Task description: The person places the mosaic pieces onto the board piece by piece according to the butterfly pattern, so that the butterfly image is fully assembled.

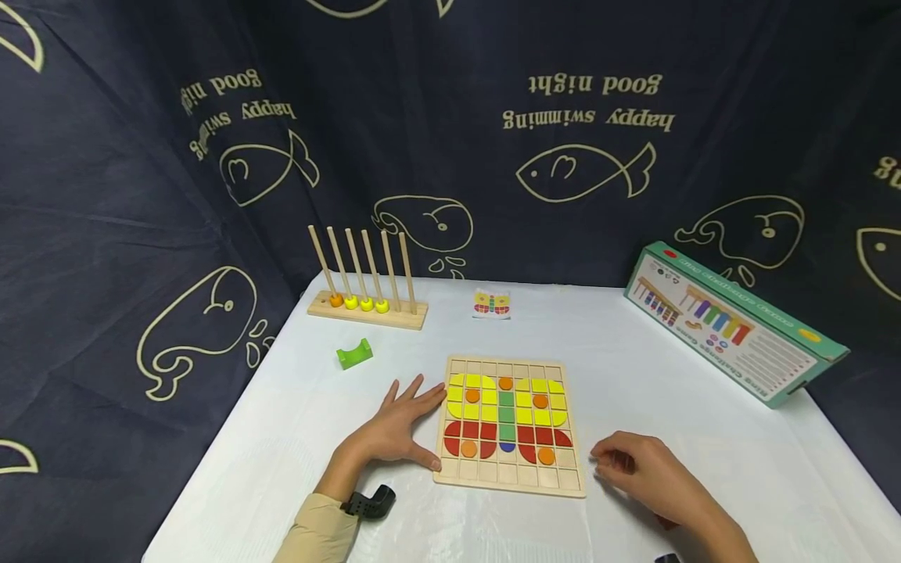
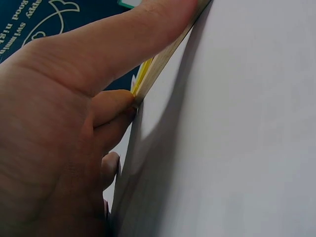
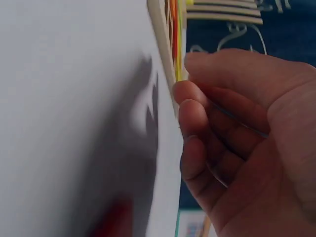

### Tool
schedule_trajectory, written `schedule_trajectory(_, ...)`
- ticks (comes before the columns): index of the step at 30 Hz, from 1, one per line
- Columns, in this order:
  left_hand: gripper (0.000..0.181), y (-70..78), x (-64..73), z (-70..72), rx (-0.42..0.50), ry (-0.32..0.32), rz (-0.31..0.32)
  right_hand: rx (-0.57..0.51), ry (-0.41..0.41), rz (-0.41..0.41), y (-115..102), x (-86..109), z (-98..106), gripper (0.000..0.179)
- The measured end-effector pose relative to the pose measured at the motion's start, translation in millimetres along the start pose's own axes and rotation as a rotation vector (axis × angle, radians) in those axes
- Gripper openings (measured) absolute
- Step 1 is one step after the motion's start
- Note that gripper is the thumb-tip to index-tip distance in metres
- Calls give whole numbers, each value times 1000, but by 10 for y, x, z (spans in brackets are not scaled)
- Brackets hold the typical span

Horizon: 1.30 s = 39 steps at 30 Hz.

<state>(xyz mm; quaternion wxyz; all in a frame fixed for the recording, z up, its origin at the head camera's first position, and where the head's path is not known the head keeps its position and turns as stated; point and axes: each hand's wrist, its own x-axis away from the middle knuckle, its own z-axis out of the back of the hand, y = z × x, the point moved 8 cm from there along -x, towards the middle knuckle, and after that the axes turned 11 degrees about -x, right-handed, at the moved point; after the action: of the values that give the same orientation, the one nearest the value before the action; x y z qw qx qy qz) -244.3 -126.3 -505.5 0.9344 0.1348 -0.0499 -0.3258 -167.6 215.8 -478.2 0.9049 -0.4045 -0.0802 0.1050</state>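
A wooden grid board lies flat on the table, bearing yellow, red and green tiles, several orange discs and a blue piece in a butterfly pattern. My left hand has its fingers spread, thumb and fingertips touching the board's left edge. The left wrist view shows the thumb against that wooden edge. Just off the board's right side, my right hand hovers with loosely bent fingers. Nothing shows between its thumb and fingers in the right wrist view. Beneath that wrist is a red piece, partly hidden.
Behind on the left stands a peg rack with orange and yellow beads. A green curved block lies before it. A small butterfly picture card is beyond the board. At the right lies a long game box; dark printed cloth hangs behind.
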Motion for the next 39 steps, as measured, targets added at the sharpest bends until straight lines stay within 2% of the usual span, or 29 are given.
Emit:
schedule_trajectory(4, 124, -1, 13, 20, 10, 3, 0, -13, -11, -68, 203, 188, 131, 20)
schedule_trajectory(8, 123, 8, 24, 45, 16, 5, 1, 4, -18, -192, 407, 369, 212, 32)
schedule_trajectory(13, 122, 19, 27, 59, 20, 13, -5, 10, -71, -302, 610, 570, 266, 43)
schedule_trajectory(17, 122, 16, 29, 57, 16, 11, -3, -16, -130, -296, 690, 670, 279, 45)
schedule_trajectory(21, 122, 3, 30, 51, 7, 6, 4, -50, -168, -267, 675, 684, 231, 47)
schedule_trajectory(26, 122, 3, 26, 42, 7, 3, 3, 0, -100, -300, 601, 580, 154, 43)
schedule_trajectory(30, 123, 1, 16, 27, 3, 3, 1, 14, -56, -324, 526, 466, 96, 46)
schedule_trajectory(33, 124, 1, 8, 16, -1, 3, 0, 3, -67, -277, 449, 400, 55, 41)
schedule_trajectory(39, 124, 10, 5, 12, -4, 1, -3, 51, -41, -175, 358, 306, 49, 22)
